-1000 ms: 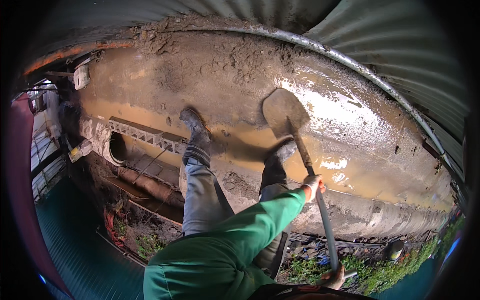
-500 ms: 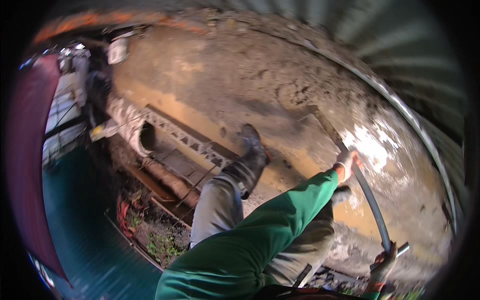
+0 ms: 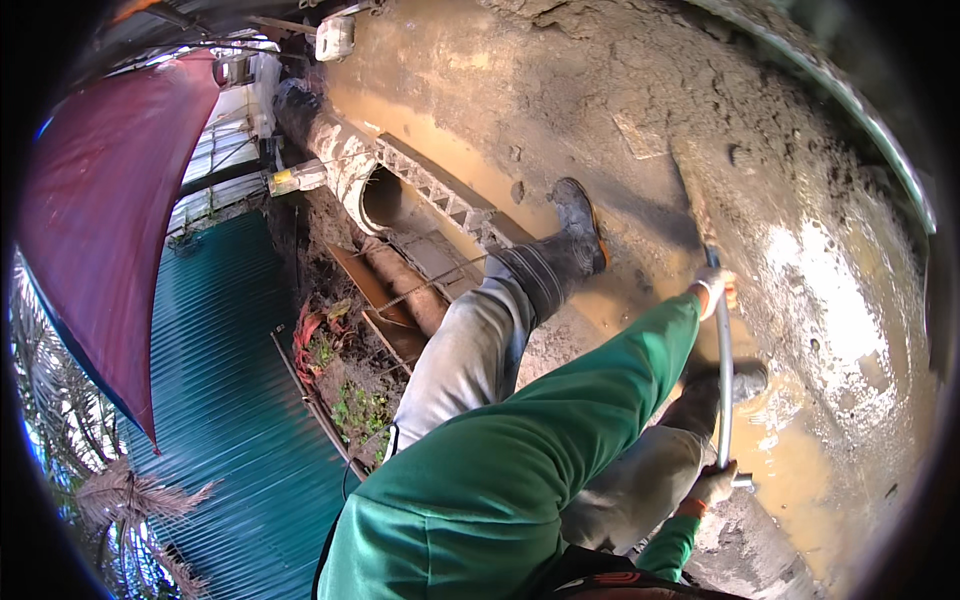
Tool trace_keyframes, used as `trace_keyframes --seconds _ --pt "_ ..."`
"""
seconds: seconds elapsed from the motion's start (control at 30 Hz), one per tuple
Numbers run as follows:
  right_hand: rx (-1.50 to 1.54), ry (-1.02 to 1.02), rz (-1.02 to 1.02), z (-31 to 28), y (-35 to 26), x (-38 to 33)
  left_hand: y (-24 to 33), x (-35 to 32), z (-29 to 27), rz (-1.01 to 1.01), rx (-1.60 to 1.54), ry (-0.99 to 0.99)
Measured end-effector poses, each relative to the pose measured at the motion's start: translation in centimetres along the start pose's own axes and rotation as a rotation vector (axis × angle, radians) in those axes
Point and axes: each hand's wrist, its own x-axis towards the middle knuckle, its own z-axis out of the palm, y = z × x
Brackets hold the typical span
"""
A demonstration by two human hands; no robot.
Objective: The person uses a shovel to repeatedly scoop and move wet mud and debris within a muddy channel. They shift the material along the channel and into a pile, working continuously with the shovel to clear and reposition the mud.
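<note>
A long shovel (image 3: 724, 375) with a grey shaft and a crossbar grip slants across the right half of the view. Its narrow, mud-coated lower end (image 3: 692, 192) points away from me and meets the wet mud. My left hand (image 3: 715, 292), in a green sleeve, is closed around the shaft just above the muddy part. My right hand (image 3: 712, 487), in a pale glove with an orange cuff, wraps the crossbar grip at the near end. My boots (image 3: 578, 225) stand apart in the muddy water, one on either side of my left forearm.
Left of my boots lie a perforated concrete block beam (image 3: 432, 190), a wide open pipe (image 3: 352, 180) and a brown pipe (image 3: 405, 285). A green corrugated roof (image 3: 235, 390) and maroon canopy (image 3: 115, 240) fill the left. A metal rail (image 3: 850, 95) curves along the far right.
My view has swung, so the surroundings sit farther right. The shovel now stands straighter in view, its muddy end farther away. My right hand has come closer to my legs; both hands keep their grip.
</note>
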Motion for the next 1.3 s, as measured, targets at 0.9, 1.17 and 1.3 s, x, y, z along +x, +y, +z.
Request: trace_keyframes --seconds 0.9,1.17,1.3 --pt "-0.142 0.374 -0.53 -52.5 -20.0 -21.9 -32.8 -48.3 22.4 -0.549 -0.135 -0.12" --pt "-0.23 0.353 -0.964 -41.8 -29.9 -34.6 -14.6 -52.0 17.2 -0.306 -0.488 -0.391" --pt "-0.294 0.009 -1.068 -21.9 -27.1 -45.6 8.2 -52.0 4.9 0.07 -0.693 -0.096"
